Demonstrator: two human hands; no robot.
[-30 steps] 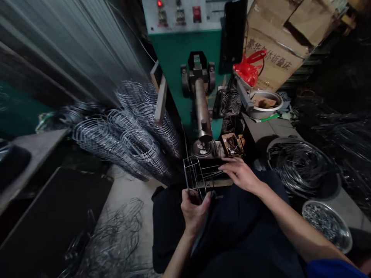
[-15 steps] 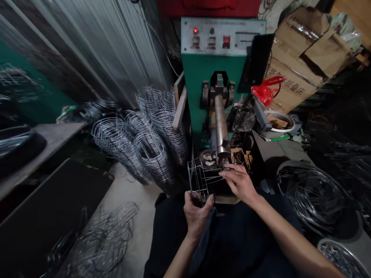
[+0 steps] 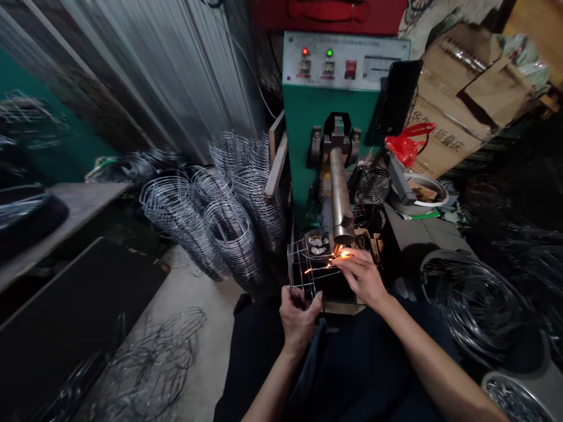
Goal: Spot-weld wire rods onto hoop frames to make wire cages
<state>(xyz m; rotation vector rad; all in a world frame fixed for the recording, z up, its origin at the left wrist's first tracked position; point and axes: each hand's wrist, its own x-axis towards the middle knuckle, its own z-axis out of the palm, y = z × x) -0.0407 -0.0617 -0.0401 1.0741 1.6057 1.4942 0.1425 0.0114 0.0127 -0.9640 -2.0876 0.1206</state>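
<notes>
A small wire cage frame [image 3: 308, 271] rests under the metal arm [image 3: 341, 193] of a green welding machine [image 3: 334, 117]. My left hand [image 3: 299, 316] is closed around the frame's near edge. My right hand [image 3: 363, 276] pinches the frame's wires at the arm's tip, where orange sparks [image 3: 339, 254] glow and fly. On the machine's panel a red and a green lamp are lit.
Stacks of finished round wire cages [image 3: 220, 205] lean left of the machine. Loose bent wires [image 3: 149, 363] lie on the floor. Coils of wire [image 3: 475, 299] fill a tub at right. A small fan [image 3: 373, 185], a bowl [image 3: 424, 193] and cardboard boxes [image 3: 457, 105] stand behind.
The view has swung right and upward. Both hands pushed the wire frame up to the arm's tip. Sparks now appear at the contact, and the green lamp has come on.
</notes>
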